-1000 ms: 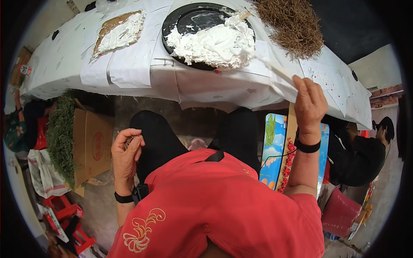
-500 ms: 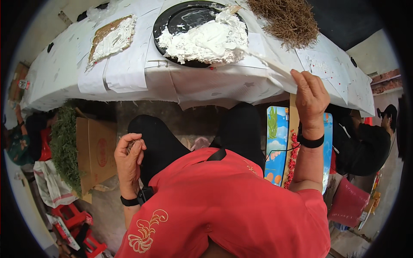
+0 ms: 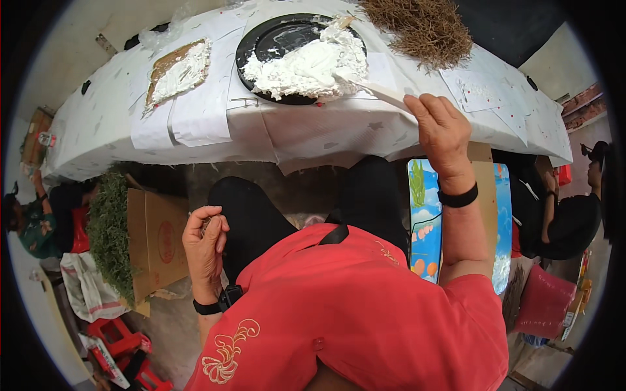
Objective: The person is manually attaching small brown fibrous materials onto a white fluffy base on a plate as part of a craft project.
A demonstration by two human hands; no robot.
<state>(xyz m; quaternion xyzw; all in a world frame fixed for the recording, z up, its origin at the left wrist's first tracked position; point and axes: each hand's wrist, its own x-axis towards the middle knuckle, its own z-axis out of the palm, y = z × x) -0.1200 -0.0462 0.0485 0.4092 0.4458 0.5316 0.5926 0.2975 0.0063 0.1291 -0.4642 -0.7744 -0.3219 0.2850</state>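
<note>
- A long table under a white cloth (image 3: 313,133) runs from side to side beyond your fingers, curved by the lens.
- Your right hand (image 3: 447,133) is raised near the table's front edge, its thumb and fingers pinched on the near end of a white spatula (image 3: 381,92).
- Leftward from those fingertips, the spatula's far end meets the edge of a mound of white paste (image 3: 306,68).
- The paste covers much of a round black tray (image 3: 277,47), ahead and to the left of your right fingers.
- Your left hand (image 3: 205,244) hangs short of the table, beside your black-trousered left thigh (image 3: 246,205); its fingers curl round a small brown bundle (image 3: 206,225), mostly hidden, so you cannot tell what it is.
- Well beyond your left fingers lies a brown board (image 3: 158,70), partly coated white, next to overlapping paper sheets (image 3: 201,120).
- Straight ahead of your right fingers, on the table's far side, sits a heap of brown twigs (image 3: 427,32).
- Left of your left fingers, below the table, green sprigs (image 3: 109,234) bunch against a cardboard box (image 3: 160,238).
- Blue picture-printed panels (image 3: 424,208) flank your right forearm, below the fingers.
- Farther right of those fingers sits a co-worker in black (image 3: 574,225).
</note>
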